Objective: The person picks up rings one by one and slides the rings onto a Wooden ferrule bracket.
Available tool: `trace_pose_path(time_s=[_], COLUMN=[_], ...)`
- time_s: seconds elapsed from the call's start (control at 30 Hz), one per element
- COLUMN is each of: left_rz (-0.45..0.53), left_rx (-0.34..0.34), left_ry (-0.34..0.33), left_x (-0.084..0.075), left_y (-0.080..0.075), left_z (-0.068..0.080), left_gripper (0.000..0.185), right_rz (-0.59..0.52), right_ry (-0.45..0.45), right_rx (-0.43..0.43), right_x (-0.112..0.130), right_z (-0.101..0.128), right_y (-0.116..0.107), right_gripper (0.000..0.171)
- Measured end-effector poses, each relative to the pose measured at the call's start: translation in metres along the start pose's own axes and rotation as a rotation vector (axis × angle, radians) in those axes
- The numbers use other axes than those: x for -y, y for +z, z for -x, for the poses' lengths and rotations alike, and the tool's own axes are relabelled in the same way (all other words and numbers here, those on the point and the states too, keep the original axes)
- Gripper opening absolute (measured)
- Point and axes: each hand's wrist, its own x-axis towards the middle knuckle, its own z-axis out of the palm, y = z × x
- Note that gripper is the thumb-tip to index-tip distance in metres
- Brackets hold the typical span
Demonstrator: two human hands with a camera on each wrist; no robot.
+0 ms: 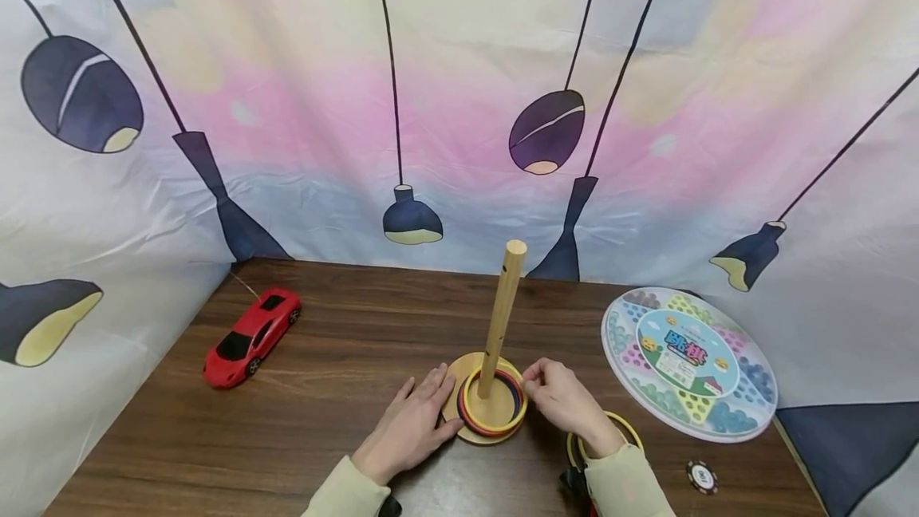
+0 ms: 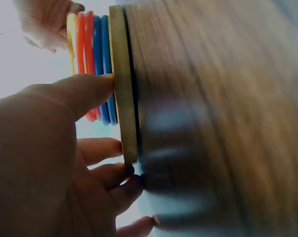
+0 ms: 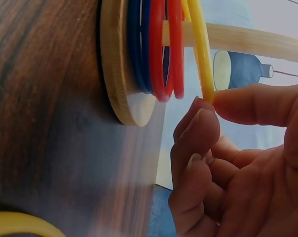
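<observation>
A round wooden base (image 1: 470, 360) with an upright peg (image 1: 502, 309) stands in front of me, leaning slightly right in the head view. Blue rings (image 3: 134, 49) lie lowest around the peg, with red rings (image 3: 157, 49) over them. Between thumb and fingertips my right hand (image 1: 567, 401) pinches a yellow ring (image 3: 204, 54), which encircles the peg and tilts above the red rings. My left hand (image 1: 405, 429) rests at the base's left side, fingers extended. Its thumb (image 2: 92, 89) touches the base's edge.
More yellow rings (image 1: 632, 428) lie under my right wrist. A poker chip (image 1: 702, 477) is at the near right, below a round Chinese checkers board (image 1: 754, 413). At the far left sits a red toy car (image 1: 251, 337). A printed curtain (image 1: 459, 134) hangs behind the table (image 1: 359, 325).
</observation>
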Motion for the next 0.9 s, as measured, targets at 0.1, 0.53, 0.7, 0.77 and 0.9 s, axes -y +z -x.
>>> trace_pose_path(time_s=[0.1, 0.53, 0.7, 0.77, 0.9], left_rz=[-0.025, -0.088, -0.072, -0.063, -0.047], left_rx=[0.008, 0.070, 0.058, 0.051, 0.044], left_ry=[0.002, -0.001, 0.000, 0.002, 0.000], left_x=[-0.002, -0.007, -0.005, -0.006, -0.006], left_y=[-0.004, -0.010, -0.009, -0.009, -0.008], left_z=[0.000, -0.003, -0.003, -0.003, -0.003], left_gripper=[0.066, 0.066, 0.066, 0.066, 0.065], right_rz=[0.035, 0.103, 0.095, 0.086, 0.087], right_ry=[-0.007, 0.003, 0.008, 0.017, 0.019], right_rx=[0.004, -0.026, -0.023, -0.019, -0.012], right_x=[0.000, 0.001, 0.002, 0.003, 0.004], right_z=[-0.001, 0.000, 0.002, 0.003, 0.008], right_y=[0.002, 0.009, 0.011, 0.012, 0.011], right_gripper=[0.006, 0.005, 0.007, 0.008, 0.012])
